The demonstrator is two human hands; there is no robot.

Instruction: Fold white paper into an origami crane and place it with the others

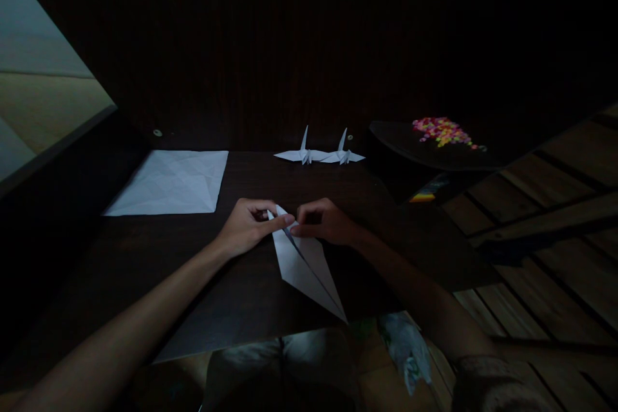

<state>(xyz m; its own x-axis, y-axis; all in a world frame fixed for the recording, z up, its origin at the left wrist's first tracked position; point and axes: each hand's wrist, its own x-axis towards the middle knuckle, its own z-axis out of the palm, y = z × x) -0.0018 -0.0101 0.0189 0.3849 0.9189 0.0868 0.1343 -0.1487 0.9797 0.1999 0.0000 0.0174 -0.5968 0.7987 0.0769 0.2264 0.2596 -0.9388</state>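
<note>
A white folded paper (304, 267), kite-shaped with a slit down its middle, lies tilted between my hands over the dark table. My left hand (251, 225) pinches its far left end, thumb on top. At the far right edge my right hand (323, 222) is closed, thumb and forefinger together at the paper's upper part. The fold under my fingertips is partly hidden. Beyond my hands, two white origami cranes (306, 156) stand side by side with their necks or tails pointing up.
A creased white paper sheet (168, 181) lies at the back left. On the right, a dark raised stand (396, 141) bears a heap of small colourful pieces (447, 132). A dark panel (290, 45) rises behind the table. Wooden slats (555, 283) and a plastic bag (408, 347) are below right.
</note>
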